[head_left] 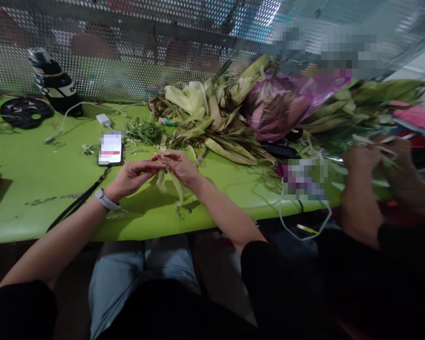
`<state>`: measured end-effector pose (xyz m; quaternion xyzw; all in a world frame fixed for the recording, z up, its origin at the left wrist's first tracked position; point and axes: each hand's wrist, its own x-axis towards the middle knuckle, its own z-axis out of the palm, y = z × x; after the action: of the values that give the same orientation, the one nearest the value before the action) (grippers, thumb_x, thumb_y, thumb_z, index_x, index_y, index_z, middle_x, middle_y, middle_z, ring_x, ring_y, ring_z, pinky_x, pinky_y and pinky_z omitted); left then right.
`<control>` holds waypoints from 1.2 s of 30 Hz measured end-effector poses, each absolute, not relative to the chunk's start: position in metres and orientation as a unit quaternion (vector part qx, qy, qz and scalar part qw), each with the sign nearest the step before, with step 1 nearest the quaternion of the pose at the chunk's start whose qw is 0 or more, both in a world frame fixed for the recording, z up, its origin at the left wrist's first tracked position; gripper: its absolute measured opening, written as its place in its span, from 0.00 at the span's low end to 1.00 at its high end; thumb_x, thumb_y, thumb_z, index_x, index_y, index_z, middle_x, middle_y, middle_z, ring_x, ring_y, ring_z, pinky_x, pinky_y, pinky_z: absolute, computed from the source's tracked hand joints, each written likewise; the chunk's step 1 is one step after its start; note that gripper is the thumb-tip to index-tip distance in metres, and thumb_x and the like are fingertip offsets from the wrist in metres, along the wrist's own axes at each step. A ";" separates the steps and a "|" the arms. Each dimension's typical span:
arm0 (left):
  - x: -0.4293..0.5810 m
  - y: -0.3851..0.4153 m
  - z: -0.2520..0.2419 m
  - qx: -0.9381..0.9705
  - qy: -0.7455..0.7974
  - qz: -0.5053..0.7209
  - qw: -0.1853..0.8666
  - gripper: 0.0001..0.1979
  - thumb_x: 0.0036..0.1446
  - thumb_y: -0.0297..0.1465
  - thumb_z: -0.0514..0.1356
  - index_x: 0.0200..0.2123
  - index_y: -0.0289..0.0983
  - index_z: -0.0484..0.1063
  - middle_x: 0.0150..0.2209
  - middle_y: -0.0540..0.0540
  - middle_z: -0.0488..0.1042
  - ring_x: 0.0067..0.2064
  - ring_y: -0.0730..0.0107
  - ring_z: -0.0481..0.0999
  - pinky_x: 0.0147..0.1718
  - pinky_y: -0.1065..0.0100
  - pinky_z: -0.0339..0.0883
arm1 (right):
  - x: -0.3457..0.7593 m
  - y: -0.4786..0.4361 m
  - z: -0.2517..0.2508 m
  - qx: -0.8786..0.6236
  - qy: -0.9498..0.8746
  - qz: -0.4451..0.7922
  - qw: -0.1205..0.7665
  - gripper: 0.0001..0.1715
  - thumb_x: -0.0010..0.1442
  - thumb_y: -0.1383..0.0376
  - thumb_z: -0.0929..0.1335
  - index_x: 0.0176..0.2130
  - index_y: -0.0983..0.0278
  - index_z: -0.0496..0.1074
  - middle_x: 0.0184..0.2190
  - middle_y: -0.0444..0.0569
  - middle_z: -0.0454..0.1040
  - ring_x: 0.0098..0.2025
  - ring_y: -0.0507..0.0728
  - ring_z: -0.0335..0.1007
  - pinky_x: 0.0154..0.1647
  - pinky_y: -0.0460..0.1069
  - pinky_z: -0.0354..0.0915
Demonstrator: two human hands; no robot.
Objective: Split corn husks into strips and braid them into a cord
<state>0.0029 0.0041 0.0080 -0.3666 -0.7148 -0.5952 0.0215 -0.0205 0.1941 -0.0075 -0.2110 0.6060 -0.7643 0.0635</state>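
Observation:
My left hand (136, 174) and my right hand (180, 166) meet over the green table (127, 222). Between their closed fingers is a pale corn husk (177, 186), with strips hanging toward the tabletop. On the left wrist sits a light-coloured watch (107, 200). Just beyond the hands lies a small heap of thin green shreds (145, 131). A large pile of corn husks (212, 108) spreads behind and to the right. A lit phone (111, 148) lies left of the hands.
A black bottle (58, 85) and black round item (26, 112) stand back left. A pink plastic bag (272, 106) rests among the husks. Perforated metal (127, 61) rises behind the table. At right, another person's hands (378, 153) hold husk strips beside a white cable (281, 212).

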 end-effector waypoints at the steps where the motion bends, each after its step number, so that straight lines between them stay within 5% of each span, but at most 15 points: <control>1: 0.002 0.005 0.007 -0.361 -0.709 -0.605 0.029 0.12 0.63 0.35 0.63 0.46 0.38 0.81 0.47 0.40 0.83 0.49 0.61 0.84 0.53 0.59 0.77 | -0.021 0.195 -0.007 -0.200 0.599 -0.772 0.071 0.22 0.51 0.48 0.78 0.38 0.60 0.80 0.39 0.47 0.81 0.43 0.55 0.78 0.52 0.55 0.74; 8: -0.005 0.005 0.000 -0.317 -0.712 -0.621 0.082 0.14 0.63 0.31 0.62 0.52 0.38 0.70 0.44 0.39 0.83 0.49 0.62 0.83 0.50 0.61 0.79 | -0.028 0.205 -0.003 -0.177 0.680 -0.712 0.006 0.25 0.61 0.41 0.68 0.37 0.59 0.76 0.36 0.48 0.79 0.41 0.55 0.77 0.50 0.55 0.74; 14: -0.007 0.002 0.000 -0.297 -0.765 -0.544 0.174 0.14 0.62 0.31 0.63 0.51 0.35 0.74 0.42 0.40 0.84 0.45 0.63 0.84 0.43 0.65 0.80 | -0.007 0.200 0.008 -0.196 0.770 -0.602 -0.079 0.25 0.59 0.42 0.69 0.38 0.60 0.70 0.34 0.47 0.75 0.37 0.54 0.72 0.41 0.52 0.71; 19: -0.005 0.001 -0.001 -0.322 -0.797 -0.455 0.232 0.14 0.62 0.32 0.62 0.49 0.35 0.79 0.44 0.41 0.84 0.42 0.65 0.84 0.40 0.68 0.78 | 0.000 0.194 0.006 -0.243 0.820 -0.497 -0.146 0.16 0.61 0.52 0.69 0.39 0.62 0.71 0.37 0.49 0.77 0.39 0.56 0.73 0.45 0.54 0.70; 26: -0.005 -0.004 0.009 -0.276 -0.817 -0.497 0.096 0.18 0.63 0.33 0.60 0.53 0.34 0.78 0.32 0.43 0.82 0.24 0.75 0.71 0.21 0.73 0.63 | -0.006 0.197 0.005 -0.211 0.809 -0.547 -0.042 0.07 0.58 0.64 0.67 0.37 0.64 0.74 0.34 0.48 0.79 0.34 0.54 0.74 0.37 0.51 0.70; 32: -0.014 -0.008 0.016 -0.239 -0.795 -0.555 -0.053 0.11 0.62 0.35 0.61 0.39 0.35 0.81 0.32 0.43 0.80 0.30 0.71 0.74 0.29 0.71 0.67 | -0.009 0.197 0.007 -0.146 0.749 -0.639 0.098 0.06 0.58 0.64 0.68 0.33 0.65 0.73 0.24 0.45 0.76 0.22 0.49 0.67 0.25 0.46 0.66; 36: -0.016 -0.009 0.014 -0.234 -0.775 -0.581 -0.090 0.10 0.61 0.36 0.63 0.38 0.35 0.81 0.31 0.44 0.80 0.31 0.70 0.75 0.29 0.70 0.68 | -0.007 0.197 0.011 -0.149 0.727 -0.663 0.104 0.07 0.57 0.63 0.71 0.32 0.65 0.72 0.25 0.44 0.75 0.24 0.49 0.70 0.27 0.46 0.69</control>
<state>-0.0162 -0.0088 0.0139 -0.2336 -0.7748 -0.5805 -0.0900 -0.0073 0.1971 0.0108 -0.1488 0.7267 -0.6626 0.1039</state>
